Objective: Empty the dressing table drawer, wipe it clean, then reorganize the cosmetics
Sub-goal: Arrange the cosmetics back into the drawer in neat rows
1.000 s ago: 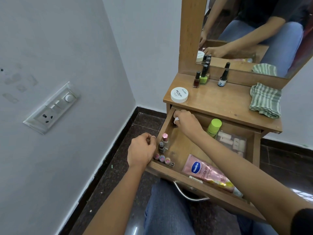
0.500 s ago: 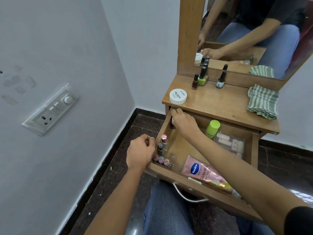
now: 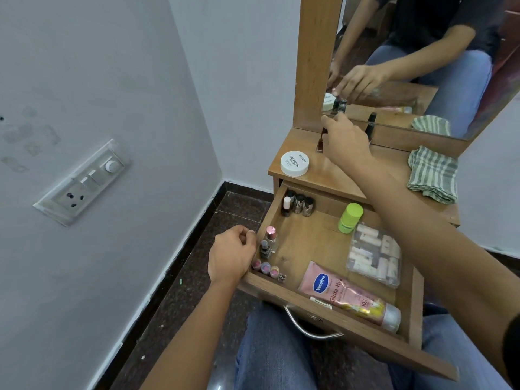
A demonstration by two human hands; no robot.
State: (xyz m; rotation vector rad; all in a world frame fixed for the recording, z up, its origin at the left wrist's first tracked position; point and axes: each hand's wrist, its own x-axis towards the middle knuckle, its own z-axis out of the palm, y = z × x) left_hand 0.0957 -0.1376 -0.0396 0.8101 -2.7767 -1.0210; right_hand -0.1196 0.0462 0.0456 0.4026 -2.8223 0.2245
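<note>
While the drawer [image 3: 304,243] stands pulled out over the person's lap, the right hand [image 3: 346,140] is up on the desk [image 3: 318,177], at the foot of the mirror [image 3: 422,66].
- Right grip: pinching a cap among the nail polish bottles [image 3: 321,140] there. This is read from the reflection, since the hand itself hides the pinch.
- Left hand [image 3: 230,257]: loose fist against the drawer's left wall. Cannot tell whether that grip hooks the wall.
- In the drawer:
  - three small bottles [image 3: 298,205] in the back-left corner
  - lipsticks [image 3: 270,240] along the left wall
  - green-capped bottle [image 3: 350,218]
  - clear case [image 3: 374,254]
  - pink Vaseline tube [image 3: 346,294] at the front

Judgement:
- Polish bottles: light, hard, smooth, likely glass, tippy and breakable. Take them by the cap or low round the body, one at a time, and set them upright.
- Tube: soft and slick, so hold it mid-body.
- Case: rigid, so lift it by the edges.
</note>
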